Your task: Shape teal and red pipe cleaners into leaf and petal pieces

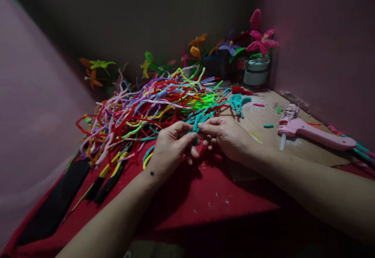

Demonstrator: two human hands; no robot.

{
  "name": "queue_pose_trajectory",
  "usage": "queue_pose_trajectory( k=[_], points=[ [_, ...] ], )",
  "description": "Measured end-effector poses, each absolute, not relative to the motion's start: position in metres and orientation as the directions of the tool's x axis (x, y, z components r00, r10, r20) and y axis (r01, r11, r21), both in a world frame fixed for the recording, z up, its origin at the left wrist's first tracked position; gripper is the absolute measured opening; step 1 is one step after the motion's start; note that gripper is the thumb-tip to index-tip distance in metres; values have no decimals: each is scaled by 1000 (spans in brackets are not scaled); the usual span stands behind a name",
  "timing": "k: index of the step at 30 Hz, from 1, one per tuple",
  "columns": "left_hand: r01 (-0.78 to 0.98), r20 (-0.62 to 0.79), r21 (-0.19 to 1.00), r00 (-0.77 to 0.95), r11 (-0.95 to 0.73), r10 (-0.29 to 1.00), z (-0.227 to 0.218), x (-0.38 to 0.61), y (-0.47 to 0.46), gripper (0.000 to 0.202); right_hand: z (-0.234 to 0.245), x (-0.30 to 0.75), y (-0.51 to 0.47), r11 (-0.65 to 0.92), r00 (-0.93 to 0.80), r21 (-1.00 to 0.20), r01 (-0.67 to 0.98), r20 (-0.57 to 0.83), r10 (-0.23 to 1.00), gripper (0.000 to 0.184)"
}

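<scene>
Between my two hands is a teal pipe cleaner [198,123], bent into a small folded shape. My left hand [175,144] pinches it from the left with thumb and forefinger. From the right, my right hand [225,135] grips the same piece with thumb and forefinger, its other fingers curled below. Just behind the hands lies a large tangled heap of many-coloured pipe cleaners [152,103]. Another bent teal pipe-cleaner piece [238,102] rests beyond my right hand, on the board.
Yellow-and-black pliers [109,174] and a black flat object [55,201] lie left. On the brown board [258,117] at right is a pink glue gun [313,131]. Pipe-cleaner flowers [261,42] stand along the back, some in a grey-green pot [257,72]. A red cloth [211,207] covers the table.
</scene>
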State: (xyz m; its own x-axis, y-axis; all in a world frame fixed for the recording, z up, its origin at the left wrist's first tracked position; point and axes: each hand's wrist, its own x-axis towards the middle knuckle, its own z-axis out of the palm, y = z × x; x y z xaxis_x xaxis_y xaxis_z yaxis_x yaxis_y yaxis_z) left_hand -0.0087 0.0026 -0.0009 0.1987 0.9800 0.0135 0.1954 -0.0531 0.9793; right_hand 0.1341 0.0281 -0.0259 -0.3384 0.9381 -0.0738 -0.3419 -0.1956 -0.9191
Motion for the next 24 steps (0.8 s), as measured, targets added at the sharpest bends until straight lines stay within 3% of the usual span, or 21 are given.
queue_pose_trajectory(
  k=[7,11,16,20,24],
  points=[
    [229,-15,973,226,-38,974,0,-9,2,10,-26,138,36,-72,-265,-892,-446,55,963,16],
    [329,-21,942,227,-57,974,1,-6,0,9,-24,137,37,-125,-224,-879,-460,-21,974,13],
    [512,90,837,221,-194,971,0,-5,-1,12,-24,136,38,-228,-274,-815,-533,-89,958,11],
    [474,46,871,192,-133,980,-2,-6,1,12,-26,136,35,-157,-262,-875,-458,-37,964,10],
    [442,34,892,146,-96,989,-3,-7,3,12,-26,135,30,-186,-312,-934,-304,-87,946,14]
  ],
)
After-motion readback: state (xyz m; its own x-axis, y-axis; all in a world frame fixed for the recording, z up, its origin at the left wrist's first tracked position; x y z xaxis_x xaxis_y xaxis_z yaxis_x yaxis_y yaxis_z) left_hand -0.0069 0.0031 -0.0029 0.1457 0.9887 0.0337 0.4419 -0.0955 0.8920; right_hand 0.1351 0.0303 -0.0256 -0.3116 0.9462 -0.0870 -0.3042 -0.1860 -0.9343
